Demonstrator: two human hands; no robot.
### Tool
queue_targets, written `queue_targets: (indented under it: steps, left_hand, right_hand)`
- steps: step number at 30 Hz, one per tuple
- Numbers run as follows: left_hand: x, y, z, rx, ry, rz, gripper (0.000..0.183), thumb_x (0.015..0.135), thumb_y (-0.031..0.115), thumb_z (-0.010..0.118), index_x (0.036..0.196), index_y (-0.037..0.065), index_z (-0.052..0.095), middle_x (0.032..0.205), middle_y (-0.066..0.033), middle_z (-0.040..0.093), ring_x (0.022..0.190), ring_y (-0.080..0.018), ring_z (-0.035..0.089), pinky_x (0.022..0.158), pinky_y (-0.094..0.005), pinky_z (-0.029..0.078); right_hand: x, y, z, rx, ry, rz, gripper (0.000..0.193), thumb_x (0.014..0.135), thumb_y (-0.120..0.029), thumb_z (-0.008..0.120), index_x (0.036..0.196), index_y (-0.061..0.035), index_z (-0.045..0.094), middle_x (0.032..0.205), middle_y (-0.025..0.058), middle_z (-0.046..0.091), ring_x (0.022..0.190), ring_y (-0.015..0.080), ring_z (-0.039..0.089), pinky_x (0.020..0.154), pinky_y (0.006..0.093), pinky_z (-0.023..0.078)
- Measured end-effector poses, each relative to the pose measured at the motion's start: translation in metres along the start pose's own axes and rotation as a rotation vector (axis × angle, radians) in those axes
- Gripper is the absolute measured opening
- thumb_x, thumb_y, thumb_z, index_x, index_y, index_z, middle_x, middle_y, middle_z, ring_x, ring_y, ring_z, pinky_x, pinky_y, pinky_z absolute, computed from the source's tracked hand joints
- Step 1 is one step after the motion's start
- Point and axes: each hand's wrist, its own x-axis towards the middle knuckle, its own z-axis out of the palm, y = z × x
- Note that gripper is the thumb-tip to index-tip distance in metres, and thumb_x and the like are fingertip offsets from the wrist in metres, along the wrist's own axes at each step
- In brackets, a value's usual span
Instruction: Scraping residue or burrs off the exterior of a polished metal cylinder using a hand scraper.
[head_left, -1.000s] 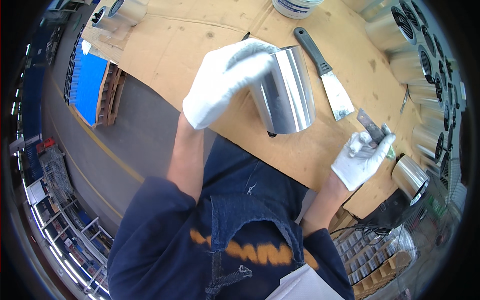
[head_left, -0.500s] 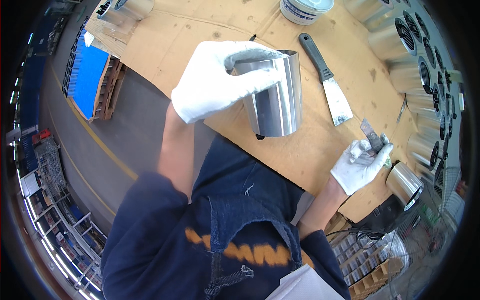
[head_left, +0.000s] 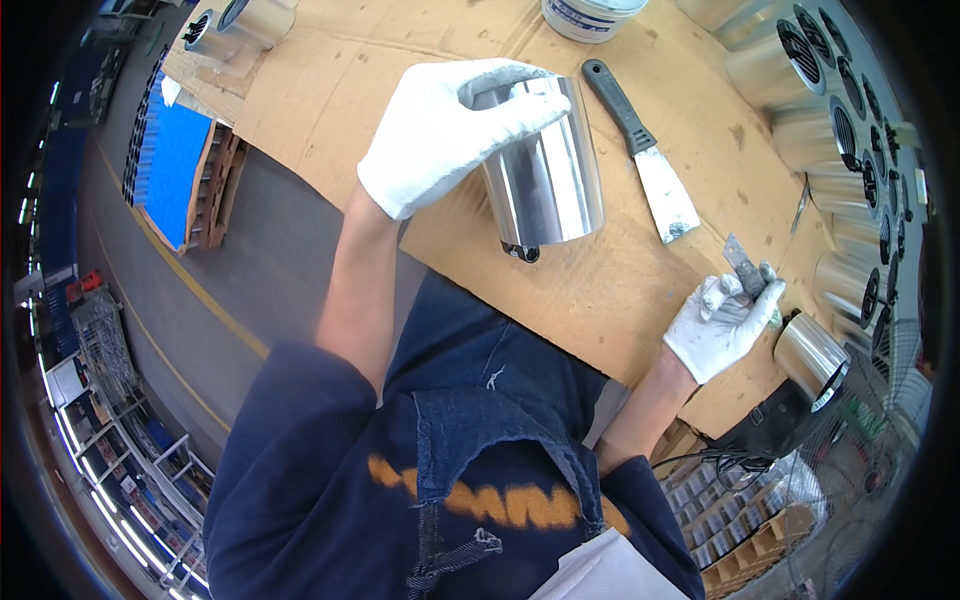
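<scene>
My gloved left hand [head_left: 425,140] is closed round the upper part of a shiny metal cylinder [head_left: 548,185], its thumb and fingers gripping the rim. The cylinder is tilted, and a black part [head_left: 520,252] shows at its lower end. Off to the right, my gloved right hand [head_left: 715,325] pinches a small smeared metal scraper blade [head_left: 742,265], which points up and away. Between the two hands, a putty knife [head_left: 640,145] with a dark grey handle lies on the cardboard [head_left: 340,110]; its wide blade has dirt near the edge. The inside of the cylinder is hidden.
At the far side stands a white tub [head_left: 592,18]. Many similar metal cylinders [head_left: 785,65] with black slotted ends line the right side, and another cylinder [head_left: 808,358] lies near my right hand. Two more [head_left: 210,38] sit at far left. A blue-topped pallet [head_left: 180,160] stands beyond the table.
My left hand has lifted and tilted the cylinder a little, so more of the black part at its lower end shows. My right hand keeps the blade in nearly the same spot.
</scene>
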Motion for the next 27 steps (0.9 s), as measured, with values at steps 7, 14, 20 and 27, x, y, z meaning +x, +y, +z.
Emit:
queue_targets:
  steps: [7, 14, 20, 27]
  left_hand:
    - [-0.001, -0.001, -0.003, -0.018, 0.093, -0.06, 0.038, 0.092, 0.032, 0.057, 0.108, -0.001, 0.065, 0.096, -0.0073, 0.066, 0.093, -0.012, 0.056, 0.088, -0.029, 0.042]
    - [-0.002, 0.0, 0.0, -0.046, 0.039, -0.014, 0.034, 0.088, 0.025, 0.063, 0.11, -0.002, 0.063, 0.089, -0.005, 0.065, 0.085, -0.0093, 0.058, 0.078, -0.0251, 0.046]
    - [-0.003, 0.002, 0.0, -0.013, 0.008, -0.078, 0.034, 0.082, 0.014, 0.069, 0.109, -0.005, 0.061, 0.089, -0.004, 0.062, 0.082, -0.0087, 0.059, 0.074, -0.0213, 0.047]
    - [-0.005, 0.001, 0.003, -0.078, 0.033, -0.086, 0.034, 0.08, 0.013, 0.071, 0.107, -0.004, 0.062, 0.089, -0.0038, 0.062, 0.08, -0.0083, 0.056, 0.074, -0.0222, 0.046]
  right_hand:
    - [0.004, 0.001, -0.006, 0.004, -0.014, 0.004, 0.034, 0.098, -0.033, 0.046, 0.103, -0.0001, 0.056, 0.079, 0.0089, 0.062, 0.055, 0.0105, 0.055, 0.036, 0.02, 0.036]
    - [-0.003, 0.002, 0.002, -0.011, -0.043, 0.018, 0.033, 0.098, -0.032, 0.045, 0.107, -0.001, 0.053, 0.081, 0.0124, 0.062, 0.057, 0.0123, 0.056, 0.037, 0.0196, 0.038]
    - [-0.033, 0.013, 0.013, -0.109, -0.291, 0.139, 0.029, 0.1, -0.029, 0.04, 0.115, -0.0051, 0.048, 0.069, 0.0162, 0.061, 0.046, 0.0158, 0.055, 0.037, 0.022, 0.041]
    - [-0.048, 0.045, 0.013, -0.397, -0.563, -0.57, 0.04, 0.102, -0.036, 0.022, 0.13, -0.0087, 0.032, 0.104, 0.0272, 0.061, 0.093, 0.0355, 0.063, 0.082, 0.044, 0.048]
